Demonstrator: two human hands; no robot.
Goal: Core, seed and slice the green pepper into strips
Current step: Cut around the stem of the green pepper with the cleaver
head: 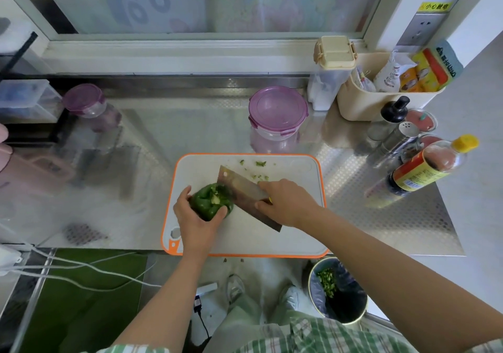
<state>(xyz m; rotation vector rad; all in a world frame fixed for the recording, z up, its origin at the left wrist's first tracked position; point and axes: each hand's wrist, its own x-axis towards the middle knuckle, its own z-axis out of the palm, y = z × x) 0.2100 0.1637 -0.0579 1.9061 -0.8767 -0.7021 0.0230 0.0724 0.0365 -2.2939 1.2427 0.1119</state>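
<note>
Meanwhile, glossy lobed pepper meets rectangular steel cleaver.

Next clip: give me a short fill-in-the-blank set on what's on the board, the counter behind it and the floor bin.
1. The left hand holds the green pepper on the cutting board, whose rim is ____.
2. The right hand grips the cleaver, which lies to the pepper's ____.
3. The container behind the board has a ____ lid.
4. The bin on the floor holds ____ scraps.
Missing words: orange; right; purple; green.
</note>
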